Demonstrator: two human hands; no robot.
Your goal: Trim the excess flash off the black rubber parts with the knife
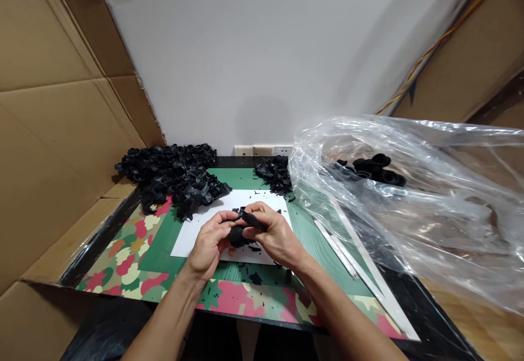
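Note:
Over the white sheet (192, 235), my two hands meet around a black rubber part (236, 237). My left hand (209, 242) pinches it from the left side, its fingers bent. My right hand (280, 236) is closed on a dark elongated piece (254, 221) that points toward the left fingertips. Whether that piece is a flap of the same part or a separate thing, I cannot tell. Small black scraps (254, 249) lie on the sheet beneath the hands, and more black crumbs (256, 278) are on the green mat (159, 252) nearer me.
A large heap of ribbed black rubber parts (176, 172) sits at the back left. Behind the sheet is a smaller pile of black scraps (274, 174). On the right, a clear plastic bag (429, 224) contains several black parts (374, 169). Cardboard (65, 126) walls the left side; white strips (339, 249) lie at right.

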